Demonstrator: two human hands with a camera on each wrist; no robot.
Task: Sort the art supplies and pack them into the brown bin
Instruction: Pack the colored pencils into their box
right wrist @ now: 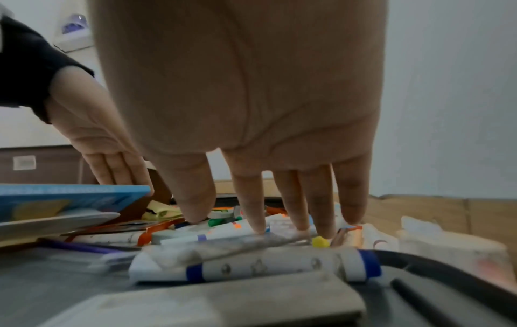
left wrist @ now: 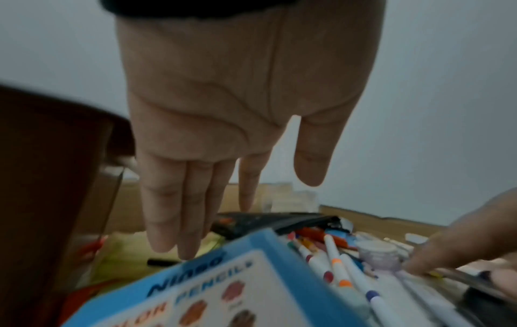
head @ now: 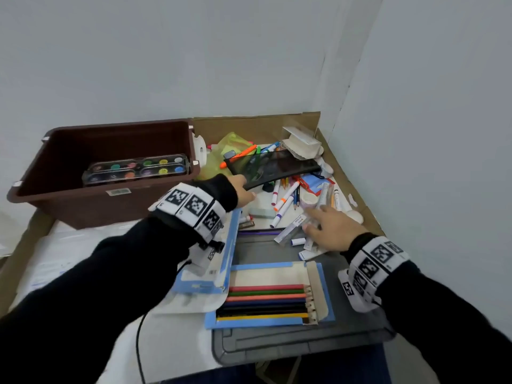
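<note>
The brown bin [head: 55,167] stands at the back left with a clear paint palette [head: 135,169] inside. My left hand [head: 245,191] reaches past the bin's corner with straight fingers [left wrist: 167,210] at the near end of a black pencil pouch [head: 277,167], holding nothing. My right hand [head: 324,223] is spread flat, its fingertips [right wrist: 257,221] touching white marker tubes [right wrist: 265,265] in the loose pile of markers and pencils [head: 285,200]. An open box of coloured pencils [head: 268,300] lies near me.
The blue pencil-box lid [head: 224,259] leans under my left wrist. A tape roll [head: 309,199], clear plastic packaging [head: 300,145] and a yellow-green pouch [head: 224,148] lie among the clutter. A cardboard wall [head: 249,126] borders the back and right. A grey tray [head: 277,345] sits in front.
</note>
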